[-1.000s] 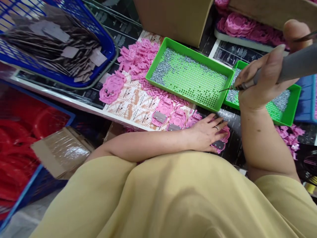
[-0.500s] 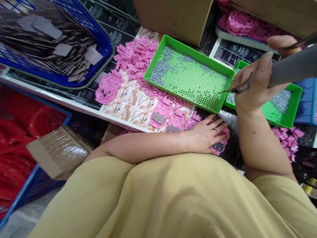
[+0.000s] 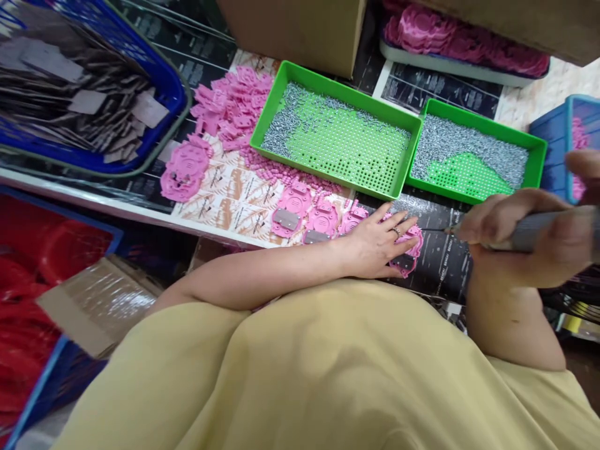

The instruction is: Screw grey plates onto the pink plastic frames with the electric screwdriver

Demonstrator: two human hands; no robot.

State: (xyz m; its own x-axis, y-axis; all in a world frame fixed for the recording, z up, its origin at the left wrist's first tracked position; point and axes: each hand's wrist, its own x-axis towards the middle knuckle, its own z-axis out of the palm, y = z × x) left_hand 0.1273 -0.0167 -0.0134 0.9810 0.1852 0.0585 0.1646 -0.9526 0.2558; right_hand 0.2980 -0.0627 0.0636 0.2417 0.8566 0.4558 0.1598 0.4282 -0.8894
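Note:
My right hand (image 3: 510, 231) is wrapped round a grey electric screwdriver (image 3: 544, 232), its thin bit pointing left at the pink part under my other hand. Fingers spread, my left hand (image 3: 379, 244) lies flat over that pink plastic part (image 3: 413, 245) and presses it on the table; much of the part is hidden. To its left lie more pink plastic parts (image 3: 322, 219), some with grey plates fitted. Just beyond stands a green perforated tray (image 3: 335, 175) with small silver screws in it.
A second green tray (image 3: 539, 164) of screws stands at the right beside a blue bin (image 3: 546, 125). Loose pink pieces (image 3: 234, 103) are heaped at the left, near a blue basket (image 3: 175, 94) of grey plates. Cardboard boxes (image 3: 295, 31) stand at the back.
My right hand has brought the screwdriver down from over the trays, towards me, to the pink part's right side. The left hand stays on the part. The view has shifted slightly.

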